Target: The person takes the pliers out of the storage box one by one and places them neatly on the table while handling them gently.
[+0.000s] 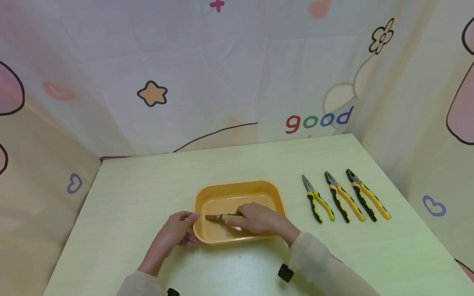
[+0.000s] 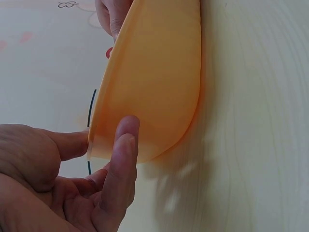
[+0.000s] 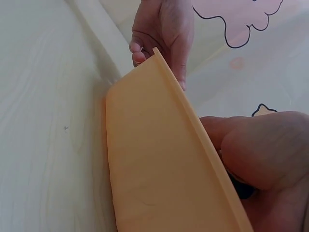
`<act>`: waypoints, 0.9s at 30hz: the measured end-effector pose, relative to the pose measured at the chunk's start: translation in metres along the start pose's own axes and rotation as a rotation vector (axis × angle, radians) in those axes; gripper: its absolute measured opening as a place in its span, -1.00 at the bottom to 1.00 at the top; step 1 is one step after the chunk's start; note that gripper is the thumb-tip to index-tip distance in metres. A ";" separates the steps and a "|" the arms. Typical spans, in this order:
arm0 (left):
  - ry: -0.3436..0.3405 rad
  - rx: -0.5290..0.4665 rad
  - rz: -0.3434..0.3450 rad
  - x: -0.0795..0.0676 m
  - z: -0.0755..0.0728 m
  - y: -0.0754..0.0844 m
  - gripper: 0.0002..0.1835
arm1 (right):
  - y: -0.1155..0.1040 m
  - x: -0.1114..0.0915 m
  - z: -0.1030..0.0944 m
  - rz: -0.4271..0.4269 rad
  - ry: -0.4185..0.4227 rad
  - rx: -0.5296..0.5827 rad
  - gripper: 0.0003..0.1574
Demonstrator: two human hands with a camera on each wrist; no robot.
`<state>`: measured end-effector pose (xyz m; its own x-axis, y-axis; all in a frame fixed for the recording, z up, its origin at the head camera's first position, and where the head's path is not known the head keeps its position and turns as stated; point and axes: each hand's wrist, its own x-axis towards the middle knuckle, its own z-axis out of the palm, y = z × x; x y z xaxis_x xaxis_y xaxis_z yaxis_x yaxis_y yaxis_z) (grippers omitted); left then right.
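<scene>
A yellow plastic tray (image 1: 237, 186) lies on the table. My left hand (image 1: 177, 230) holds its left end; in the left wrist view the thumb is at the rim and the fingers (image 2: 126, 145) are along the outer wall. Inside the tray, my right hand (image 1: 255, 218) grips a tool with a yellow and black handle (image 1: 226, 216). The tool's flat, brownish head points left, near the tray's left wall; its exact kind is unclear. In the right wrist view the tray's wall (image 3: 154, 154) hides most of the tool, leaving a dark bit of it beneath the right hand (image 3: 270, 159).
To the right of the tray lie needle-nose pliers (image 1: 314, 201) and two thicker pliers (image 1: 344, 197) (image 1: 366, 195), all with yellow and black handles. A patterned cloth (image 1: 222, 90) hangs behind the pale table (image 1: 148, 181) and at its sides.
</scene>
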<state>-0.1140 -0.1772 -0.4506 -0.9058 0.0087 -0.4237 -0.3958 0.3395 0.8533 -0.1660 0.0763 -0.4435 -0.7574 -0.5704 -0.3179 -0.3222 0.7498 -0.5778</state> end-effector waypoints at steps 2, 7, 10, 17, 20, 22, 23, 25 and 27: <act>0.000 0.002 0.000 0.000 0.000 0.000 -0.56 | 0.002 0.000 0.001 -0.006 0.003 -0.002 -0.42; 0.000 -0.001 0.005 -0.001 0.001 0.000 -0.56 | 0.004 -0.002 0.002 -0.016 0.014 0.003 -0.42; 0.003 -0.002 0.007 -0.001 0.001 0.000 -0.56 | 0.005 -0.004 0.002 -0.020 0.016 0.015 -0.42; 0.004 -0.010 0.016 -0.002 0.001 0.000 -0.57 | 0.008 -0.009 0.000 -0.026 0.007 0.051 -0.39; 0.002 -0.020 0.026 -0.003 0.001 0.000 -0.59 | 0.009 -0.012 -0.003 -0.046 -0.004 0.078 -0.38; 0.001 -0.024 0.033 -0.004 0.001 0.001 -0.60 | 0.009 -0.014 -0.005 -0.057 -0.010 0.092 -0.39; 0.000 -0.024 0.035 -0.004 0.001 0.001 -0.60 | 0.009 -0.015 -0.006 -0.062 -0.012 0.096 -0.39; -0.001 -0.024 0.036 -0.004 0.001 0.001 -0.60 | 0.010 -0.017 -0.008 -0.068 -0.015 0.107 -0.40; -0.003 -0.021 0.040 -0.004 0.001 0.002 -0.58 | 0.011 -0.018 -0.009 -0.073 -0.014 0.116 -0.42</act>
<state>-0.1108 -0.1756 -0.4480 -0.9206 0.0247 -0.3898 -0.3623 0.3191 0.8758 -0.1607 0.0979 -0.4374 -0.7262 -0.6270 -0.2820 -0.3076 0.6632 -0.6823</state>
